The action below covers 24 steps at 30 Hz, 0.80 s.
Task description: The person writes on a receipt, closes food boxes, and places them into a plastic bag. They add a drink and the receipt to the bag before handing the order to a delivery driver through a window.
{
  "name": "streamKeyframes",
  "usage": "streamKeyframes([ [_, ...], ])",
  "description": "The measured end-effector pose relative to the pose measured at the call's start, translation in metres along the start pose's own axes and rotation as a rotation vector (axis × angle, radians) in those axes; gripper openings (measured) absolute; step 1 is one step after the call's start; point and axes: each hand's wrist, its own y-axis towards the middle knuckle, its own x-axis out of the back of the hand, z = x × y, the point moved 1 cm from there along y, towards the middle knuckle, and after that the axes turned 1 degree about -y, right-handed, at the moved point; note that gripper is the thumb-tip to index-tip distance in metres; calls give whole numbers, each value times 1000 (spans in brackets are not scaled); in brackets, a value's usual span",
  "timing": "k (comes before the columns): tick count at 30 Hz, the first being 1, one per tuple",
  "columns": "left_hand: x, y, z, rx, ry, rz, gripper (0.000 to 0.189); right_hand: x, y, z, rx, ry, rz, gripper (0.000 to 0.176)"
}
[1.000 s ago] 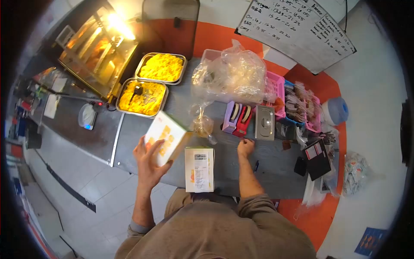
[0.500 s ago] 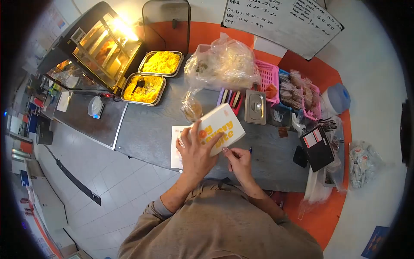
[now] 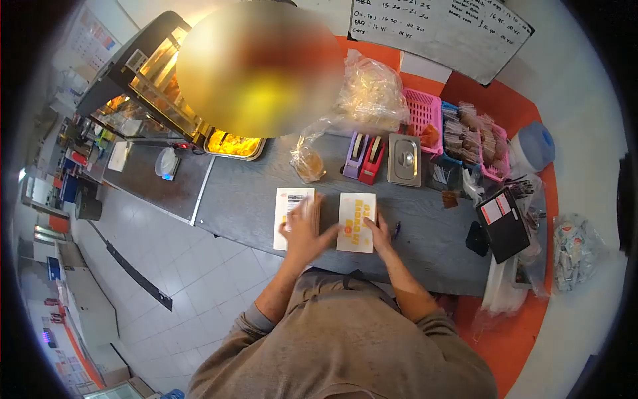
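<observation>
Two white boxes with orange and yellow print lie side by side near the counter's front edge. Over the left box (image 3: 284,233) is my left hand (image 3: 304,233), its fingers spread and slightly blurred, with the thumb pointing toward the other box. My right hand (image 3: 381,238) is at the right side of the right box (image 3: 357,213), fingers against its edge. A blue pen (image 3: 397,230) lies just right of that hand. Behind the boxes sits a clear plastic bag with brownish contents (image 3: 308,164).
Purple (image 3: 354,154) and red tape dispensers (image 3: 372,159), a metal lidded container (image 3: 404,159) and a pink basket (image 3: 423,110) stand behind. A black card holder (image 3: 502,225) is at right. A yellow food tray (image 3: 232,144) sits beside the warmer. A blurred patch covers the upper middle.
The box that was held tilted up is now flat on the counter, turned round, right of the other box. My left hand has moved off it and over the left box.
</observation>
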Motion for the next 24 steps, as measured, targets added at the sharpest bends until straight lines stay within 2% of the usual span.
streamKeyframes([
  [1,-4,9,30,72,3,-119,91,-3,14,-17,23,-163,32,52],
  [2,2,16,56,97,-104,-151,91,-7,25,-38,99,-267,-40,60],
  [3,7,23,80,124,-214,-180,91,-14,20,-38,95,-259,-46,60],
  [5,-6,22,134,298,-467,-82,79,-41,10,-14,420,-1035,-536,65],
  [6,-6,19,148,285,-461,-79,79,-58,5,11,471,-837,-436,71],
  [8,-11,15,164,365,-753,157,63,-96,2,19,495,-983,-82,70],
  [9,-4,14,157,365,-758,163,63,-119,-3,18,537,-1047,65,71],
  [11,19,12,120,348,-547,264,56,-156,-19,25,552,-686,80,70],
  [12,23,12,111,340,-552,265,56,-156,-24,39,465,-441,128,67],
  [13,23,9,104,250,-662,260,58,-153,-28,50,350,-209,68,62],
  [14,22,9,100,165,-772,257,60,-143,-25,58,357,-212,18,58],
  [15,19,13,101,168,-780,266,60,-127,-24,64,357,-215,-33,55],
  [17,13,22,100,-69,-484,267,67,-92,-24,72,157,-122,-8,53],
  [18,-18,26,125,-50,-431,118,78,-72,-20,61,140,-141,-22,53],
  [19,-46,33,148,-58,-445,133,78,-53,-16,46,125,-159,-39,52],
  [20,-70,41,173,25,-324,-20,83,-42,-18,42,137,-312,-66,55],
  [21,-85,47,193,102,-200,-171,88,-33,-18,35,131,-319,-91,55],
  [22,-97,52,208,402,-822,136,81,-23,-15,26,97,-742,-102,59],
  [23,-82,56,200,436,-1116,443,64,-13,-12,14,42,-1160,-114,63],
  [24,-86,55,195,502,-1223,438,56,-7,-11,-1,159,-1239,-228,70],
])
